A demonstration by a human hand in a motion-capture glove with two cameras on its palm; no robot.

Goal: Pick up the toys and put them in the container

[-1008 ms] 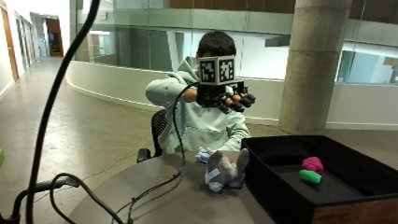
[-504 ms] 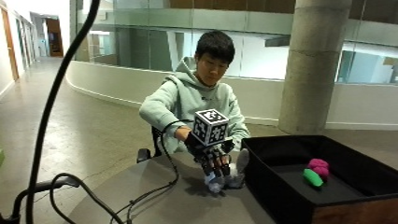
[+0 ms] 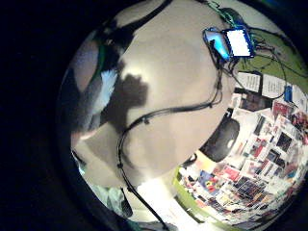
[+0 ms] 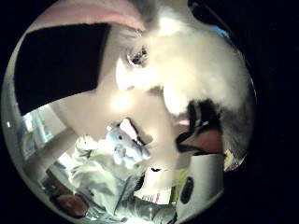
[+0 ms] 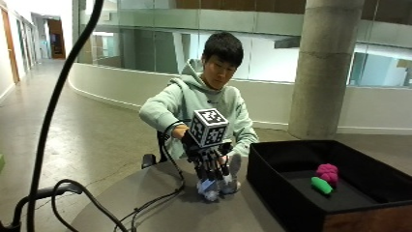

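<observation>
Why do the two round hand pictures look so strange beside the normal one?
Both palm views bend straight lines. In the thumb side palm view the white plush toy sits very close, washed out and blurred; the little finger side view shows a hard shadow on the table. The outside view is evenly lit.

concrete column (image 5: 328,67), glass walls (image 5: 148,48), grey floor (image 5: 96,140)

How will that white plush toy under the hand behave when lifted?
Probably soft and floppy: the plush toy looks furry, its fur filling the thumb side palm view. Likely light. It should not roll on the table. The hand reaches down onto it.
</observation>
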